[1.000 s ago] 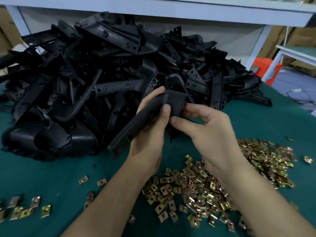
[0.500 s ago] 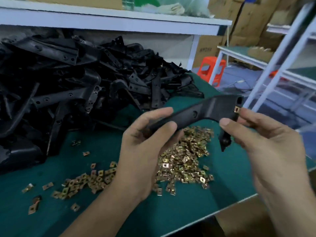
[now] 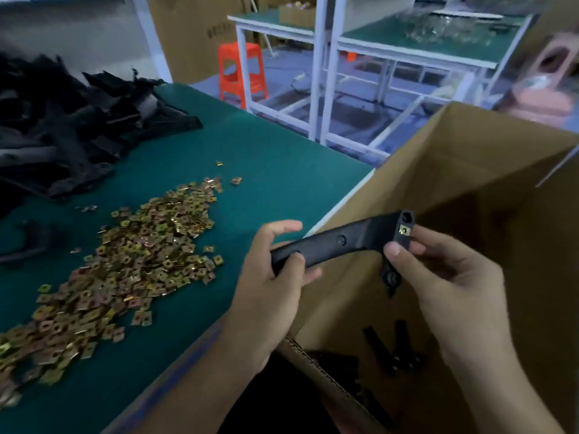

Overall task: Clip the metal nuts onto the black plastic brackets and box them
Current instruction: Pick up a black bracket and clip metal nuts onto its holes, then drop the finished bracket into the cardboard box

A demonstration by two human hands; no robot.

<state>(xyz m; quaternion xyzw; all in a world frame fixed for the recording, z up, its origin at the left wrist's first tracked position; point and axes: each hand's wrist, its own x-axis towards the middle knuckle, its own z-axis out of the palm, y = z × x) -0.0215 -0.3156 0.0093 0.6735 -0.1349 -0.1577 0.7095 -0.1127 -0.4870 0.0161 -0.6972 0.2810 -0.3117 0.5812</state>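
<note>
Left hand [image 3: 275,277], forearm entering from the near edge, wraps its fingers round the left end of a long, angled black plastic bracket [image 3: 338,242], thumb pressed on its upper face. Right hand [image 3: 445,283] pinches the bracket's bent right end between thumb and fingers, just below a small brass-coloured metal nut [image 3: 404,229] clipped there. The bracket is held level above the left wall of an open brown cardboard box [image 3: 470,170], where several dark brackets [image 3: 388,349] lie at the bottom. To the left, on the green-covered table [image 3: 266,158], lies a heap of loose nuts [image 3: 131,264]; farther left, a pile of black brackets [image 3: 72,126].
</note>
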